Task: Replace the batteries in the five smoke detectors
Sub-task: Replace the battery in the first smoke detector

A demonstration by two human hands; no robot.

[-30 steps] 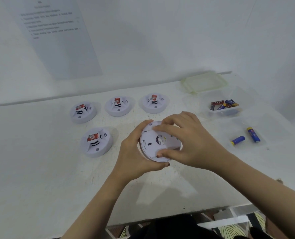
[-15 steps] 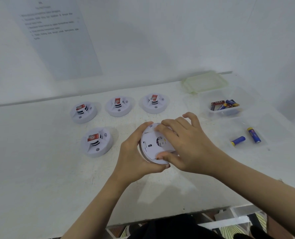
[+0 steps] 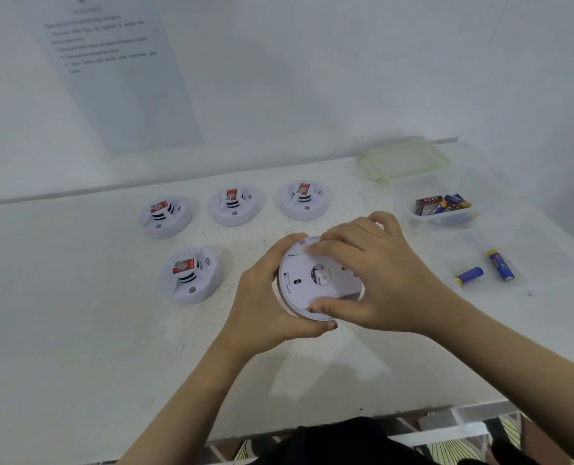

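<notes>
The smoke detector (image 3: 307, 286) in hand is held just above the bench (image 3: 77, 330), near its middle, tilted so that its flat back faces up toward the camera. The left hand (image 3: 262, 300) cups its left edge, thumb curled under the lower rim. The right hand (image 3: 383, 273) lies over the back plate with its fingers (image 3: 332, 250) spread and curled onto the top rim and its thumb pressed at the bottom edge. Both hands therefore grip this one unit.

This looks like the step of twisting the back plate, though whether to open or to close it cannot be told. The next move calls for a firm counter-hold by the left hand while the right turns.

Four other detectors (image 3: 190, 275) sit face up to the left and behind, well apart from one another. To the right, two loose batteries (image 3: 469, 275) lie apart from each other. Behind them a clear tub (image 3: 403, 196) holds more batteries, with its green-rimmed lid (image 3: 403, 159) beside it. A printed sheet (image 3: 111, 62) hangs on the wall.
</notes>
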